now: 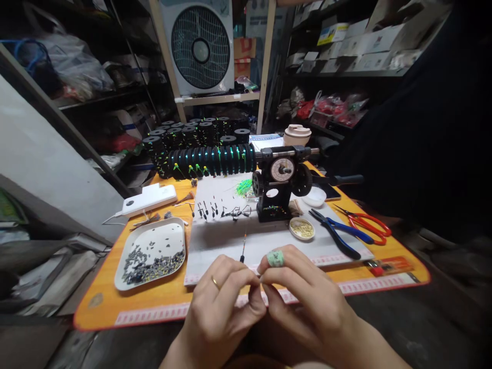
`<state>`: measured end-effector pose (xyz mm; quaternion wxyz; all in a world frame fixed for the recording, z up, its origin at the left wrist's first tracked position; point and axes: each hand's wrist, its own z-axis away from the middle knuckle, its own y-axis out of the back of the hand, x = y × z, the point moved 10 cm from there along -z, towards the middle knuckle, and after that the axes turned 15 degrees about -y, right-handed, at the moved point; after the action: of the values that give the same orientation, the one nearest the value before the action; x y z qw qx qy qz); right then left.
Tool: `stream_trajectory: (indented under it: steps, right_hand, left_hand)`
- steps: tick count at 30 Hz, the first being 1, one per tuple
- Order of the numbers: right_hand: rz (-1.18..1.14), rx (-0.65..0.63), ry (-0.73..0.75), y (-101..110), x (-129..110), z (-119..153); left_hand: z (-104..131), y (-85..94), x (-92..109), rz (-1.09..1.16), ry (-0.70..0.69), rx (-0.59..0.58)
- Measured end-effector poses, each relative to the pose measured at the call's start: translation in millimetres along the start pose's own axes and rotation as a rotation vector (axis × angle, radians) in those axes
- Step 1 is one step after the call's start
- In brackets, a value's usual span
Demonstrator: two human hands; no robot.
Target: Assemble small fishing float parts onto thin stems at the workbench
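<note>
My left hand (223,297), with a gold ring, and my right hand (303,292), with a green wrap around one finger, meet fingertip to fingertip at the table's front edge. Both are closed in a pinch; whatever lies between the tips is too small or hidden to name. Just beyond them, a thin black piece with an orange tip (243,248) points away over the white board (219,246). Farther back stands a black hand-cranked winding machine (274,184) with a dial. Its shaft carries a row of black spools (215,160) wound with green-blue line.
A white tray (151,228) of small dark parts sits left. Small dish (302,228) of gold bits, blue-handled pliers (338,233), red-handled scissors (369,223) and an orange-handled tool (392,265) lie right. Behind are a white power bank (149,199), stacked spools (192,134) and a lidded cup (296,135).
</note>
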<state>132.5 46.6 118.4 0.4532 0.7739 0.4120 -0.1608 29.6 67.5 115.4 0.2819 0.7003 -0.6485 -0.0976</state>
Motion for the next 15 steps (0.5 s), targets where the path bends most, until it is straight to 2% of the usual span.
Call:
stream_trajectory:
  steps: [4,9,12,15]
  right_hand:
    - [0.137,0.030,0.093,-3.7,-8.5,-1.2]
    - [0.035,0.078,0.057,-0.2,-6.0,-1.4]
    - [-0.013,0.161,0.056,6.1,-7.5,2.7]
    - [-0.028,0.242,0.034,11.4,-7.4,7.5]
  left_hand:
    - [13.4,-7.2,-26.0,0.190,0.334,0.052]
    - [39.2,-30.3,-44.7,0.632,0.699,0.102]
    - [43.4,-36.7,-44.1,0.796,0.786,0.200]
    - [45.5,-35.8,-43.2,0.798,0.809,0.334]
